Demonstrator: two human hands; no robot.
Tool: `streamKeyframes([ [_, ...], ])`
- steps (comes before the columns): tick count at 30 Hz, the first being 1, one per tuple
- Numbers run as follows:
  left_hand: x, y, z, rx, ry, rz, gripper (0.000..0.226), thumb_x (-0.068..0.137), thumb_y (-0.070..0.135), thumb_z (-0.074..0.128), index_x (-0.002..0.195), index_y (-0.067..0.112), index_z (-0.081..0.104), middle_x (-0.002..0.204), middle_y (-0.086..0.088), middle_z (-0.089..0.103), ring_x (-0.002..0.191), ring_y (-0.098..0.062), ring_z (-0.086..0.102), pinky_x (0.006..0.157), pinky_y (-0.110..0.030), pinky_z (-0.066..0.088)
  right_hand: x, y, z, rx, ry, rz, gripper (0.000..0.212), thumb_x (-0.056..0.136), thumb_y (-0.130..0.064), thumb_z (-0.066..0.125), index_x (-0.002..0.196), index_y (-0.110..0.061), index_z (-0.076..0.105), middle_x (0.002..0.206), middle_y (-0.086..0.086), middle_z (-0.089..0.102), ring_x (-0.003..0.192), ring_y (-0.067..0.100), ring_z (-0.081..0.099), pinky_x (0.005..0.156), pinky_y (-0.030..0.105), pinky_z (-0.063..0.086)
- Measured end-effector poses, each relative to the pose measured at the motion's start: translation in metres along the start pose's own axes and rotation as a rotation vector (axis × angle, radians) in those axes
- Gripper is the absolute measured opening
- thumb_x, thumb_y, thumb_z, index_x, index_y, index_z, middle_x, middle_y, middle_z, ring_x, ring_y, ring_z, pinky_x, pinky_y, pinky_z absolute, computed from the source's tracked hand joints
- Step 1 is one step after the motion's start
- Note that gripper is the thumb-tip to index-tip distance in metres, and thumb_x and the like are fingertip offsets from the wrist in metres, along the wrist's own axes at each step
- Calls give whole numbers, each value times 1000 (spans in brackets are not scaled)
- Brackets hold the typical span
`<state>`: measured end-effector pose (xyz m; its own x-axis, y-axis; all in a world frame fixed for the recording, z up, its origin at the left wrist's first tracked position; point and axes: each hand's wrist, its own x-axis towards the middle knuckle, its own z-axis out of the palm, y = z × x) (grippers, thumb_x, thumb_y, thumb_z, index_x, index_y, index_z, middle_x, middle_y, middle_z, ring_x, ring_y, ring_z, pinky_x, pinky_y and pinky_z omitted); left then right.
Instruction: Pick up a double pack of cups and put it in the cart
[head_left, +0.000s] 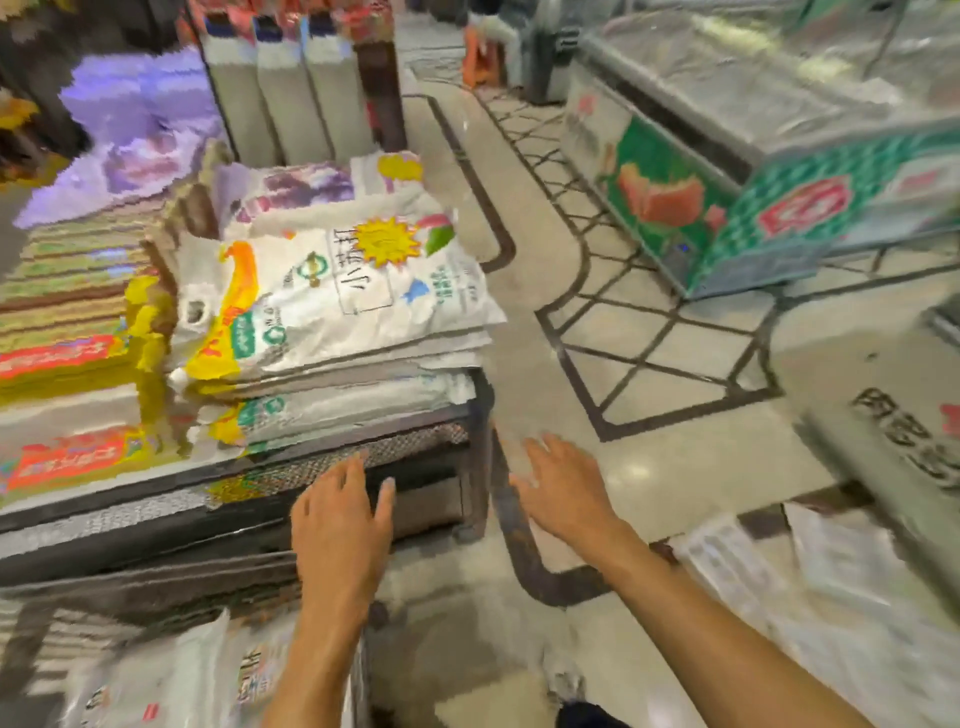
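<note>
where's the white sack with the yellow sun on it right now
In the head view the white sack with the yellow sun lies on top of a stack of sacks on the low rack, left of centre, beyond the left hand.

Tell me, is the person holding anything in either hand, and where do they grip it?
Nothing is held. The left hand and the right hand are both open with spread fingers, reaching toward the stack of white sacks on the low rack.
</note>
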<state>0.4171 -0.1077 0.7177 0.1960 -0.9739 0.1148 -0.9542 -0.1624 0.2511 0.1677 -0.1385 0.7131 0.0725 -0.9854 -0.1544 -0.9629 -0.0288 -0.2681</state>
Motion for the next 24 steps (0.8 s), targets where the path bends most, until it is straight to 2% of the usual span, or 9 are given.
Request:
streamKeyframes([
  [3, 5, 69, 15, -9, -54, 185, 39, 96, 41, 60, 122, 12, 64, 112, -11, 69, 104, -34, 64, 89, -46, 47, -28, 73, -8, 36, 37, 218, 59, 100, -52, 45, 153, -26, 37, 159, 6, 35, 142, 27, 40, 116, 38, 30],
  [9, 0, 196, 56, -142, -176, 452, 40, 98, 43, 56, 130, 20, 62, 123, -7, 68, 113, -30, 63, 96, -46, 48, -88, 195, -17, 138, 75, 571, 60, 101, -54, 41, 155, -28, 32, 164, 4, 26, 149, 28, 30, 122, 41, 25],
  [13, -10, 283, 94, -134, -221, 600, 45, 100, 44, 53, 137, 20, 59, 130, -8, 67, 117, -32, 62, 100, -45, 46, -126, 272, -14, 180, 99, 715, 61, 98, -55, 38, 152, -27, 39, 160, 7, 36, 143, 28, 40, 115, 39, 35],
  [16, -27, 352, 124, -90, -279, 643, 48, 102, 48, 46, 141, 22, 55, 138, -4, 62, 125, -28, 59, 107, -45, 42, -143, 337, -13, 177, 94, 793, 59, 96, -53, 43, 148, -25, 44, 152, 9, 47, 133, 29, 50, 106, 37, 41],
  [20, -52, 432, 159, -12, -388, 626, 52, 104, 54, 32, 147, 29, 46, 149, 4, 52, 136, -21, 50, 117, -41, 33, -151, 421, -20, 172, 38, 831, 58, 101, -49, 44, 153, -25, 37, 158, 5, 37, 140, 25, 42, 111, 35, 33],
  [24, -65, 501, 202, 64, -492, 627, 54, 104, 56, 27, 149, 30, 43, 153, 6, 48, 140, -19, 46, 119, -39, 29, -148, 504, -25, 170, -12, 846, 58, 101, -49, 45, 152, -23, 37, 157, 8, 37, 138, 27, 43, 111, 37, 33],
])
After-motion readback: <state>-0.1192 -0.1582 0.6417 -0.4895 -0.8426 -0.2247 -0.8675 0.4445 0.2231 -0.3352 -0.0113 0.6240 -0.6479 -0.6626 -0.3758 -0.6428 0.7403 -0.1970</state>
